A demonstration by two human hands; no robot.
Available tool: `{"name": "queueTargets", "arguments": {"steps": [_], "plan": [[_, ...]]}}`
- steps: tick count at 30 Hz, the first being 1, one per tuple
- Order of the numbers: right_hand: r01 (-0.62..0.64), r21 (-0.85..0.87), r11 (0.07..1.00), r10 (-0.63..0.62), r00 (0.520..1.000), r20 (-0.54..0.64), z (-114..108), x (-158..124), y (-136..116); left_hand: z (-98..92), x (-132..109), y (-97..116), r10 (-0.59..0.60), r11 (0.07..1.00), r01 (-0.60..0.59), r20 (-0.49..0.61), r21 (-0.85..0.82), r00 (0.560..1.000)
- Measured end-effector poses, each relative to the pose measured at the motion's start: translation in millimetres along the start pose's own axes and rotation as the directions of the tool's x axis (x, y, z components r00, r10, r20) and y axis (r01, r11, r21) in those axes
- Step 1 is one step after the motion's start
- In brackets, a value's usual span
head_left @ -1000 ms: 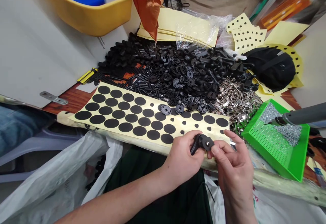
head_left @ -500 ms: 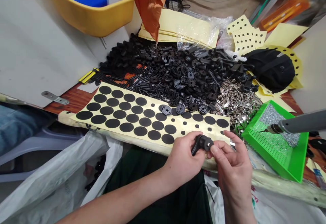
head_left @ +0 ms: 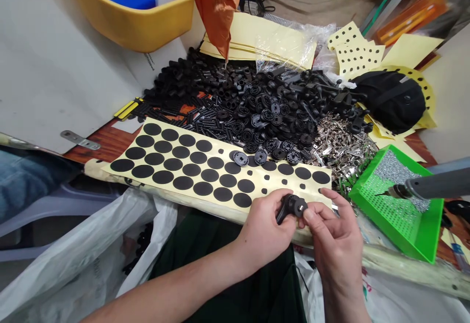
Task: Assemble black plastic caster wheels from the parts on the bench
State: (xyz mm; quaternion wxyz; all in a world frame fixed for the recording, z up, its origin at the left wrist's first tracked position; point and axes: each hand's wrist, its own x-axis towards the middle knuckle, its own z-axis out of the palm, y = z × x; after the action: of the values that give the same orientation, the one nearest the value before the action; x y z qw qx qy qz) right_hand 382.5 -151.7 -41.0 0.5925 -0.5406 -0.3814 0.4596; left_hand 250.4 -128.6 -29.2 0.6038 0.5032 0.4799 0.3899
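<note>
My left hand (head_left: 266, 227) is closed around a black plastic handle (head_left: 293, 206) with a round end, held above the table's front edge. On that end a small metallic bit shows. My right hand (head_left: 338, 244) pinches at the rim of the round end with thumb and forefinger, its other fingers partly raised. Whether a small piece sits in that pinch is hidden. Just beyond both hands lies a pale yellow sheet (head_left: 216, 164) of round black stickers. Several round black discs (head_left: 260, 156) rest at its far edge.
Behind the sheet spreads a heap of black plastic parts (head_left: 257, 93), with small metal pieces (head_left: 345, 142) to its right. A green tray (head_left: 389, 220) of screws stands at right, a power screwdriver (head_left: 433, 184) over it. A yellow tub (head_left: 147, 29) is at upper left.
Both hands keep their hold almost unmoved. The screwdriver over the green tray has shifted slightly downward in view.
</note>
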Motion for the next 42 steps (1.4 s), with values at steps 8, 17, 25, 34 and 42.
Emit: {"name": "queueTargets", "arguments": {"steps": [8,17,25,34,42], "plan": [[0.012,-0.008,1.0,-0.012,1.0,0.003,-2.6,-0.1,2.6,0.0,0.8,3.1,0.016,1.0,-0.016,-0.012,0.009,1.0],[0.023,-0.024,0.999,-0.023,1.0,-0.018,0.0,-0.3,3.7,0.1,0.2,1.9,0.035,0.997,-0.033,-0.025,0.073,0.999],[0.03,-0.06,0.998,-0.031,0.999,-0.014,-0.5,-1.4,3.1,0.1,-0.1,0.0,0.047,0.997,-0.046,-0.021,0.054,0.999],[0.024,-0.072,0.997,-0.029,0.998,-0.062,4.7,-5.1,0.4,0.2,-0.8,0.1,0.039,0.998,-0.039,-0.002,0.049,0.999],[-0.006,-0.047,0.999,0.003,0.997,-0.077,4.7,-4.1,-1.9,-3.1,-4.9,2.2,-0.055,0.995,0.062,0.079,-0.08,0.995]]}}
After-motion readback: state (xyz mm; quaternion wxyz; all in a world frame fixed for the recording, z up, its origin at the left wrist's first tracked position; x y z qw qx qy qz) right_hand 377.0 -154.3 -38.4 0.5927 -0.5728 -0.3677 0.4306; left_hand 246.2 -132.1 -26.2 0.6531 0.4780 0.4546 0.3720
